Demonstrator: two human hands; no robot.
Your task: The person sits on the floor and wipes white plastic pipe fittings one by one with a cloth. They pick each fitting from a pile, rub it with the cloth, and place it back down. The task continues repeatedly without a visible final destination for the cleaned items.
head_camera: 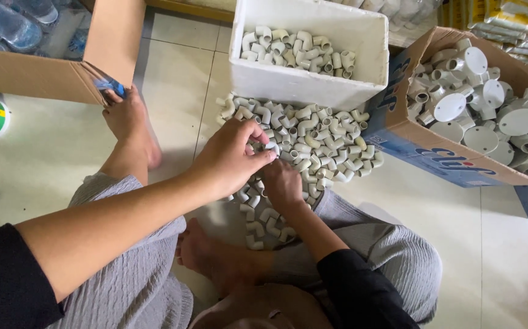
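White foam box (313, 82) at 12 o'clock holds pipe elbows (297, 49); cardboard box (410, 143) at 2 o'clock holds round fittings (483, 109). Left hand (230, 161) and right hand (282, 183), close together, pinch elbows from the floor pile (325, 143).

One head-worn view looks steeply down, close over the floor (51, 146), probably slightly tilted forward.

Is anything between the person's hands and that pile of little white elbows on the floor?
Nothing visible. Both hands are already in the pile of elbows: the left hand pinches some at its near edge, and the right hand rests on the pieces just below it. The white box stands behind the pile.
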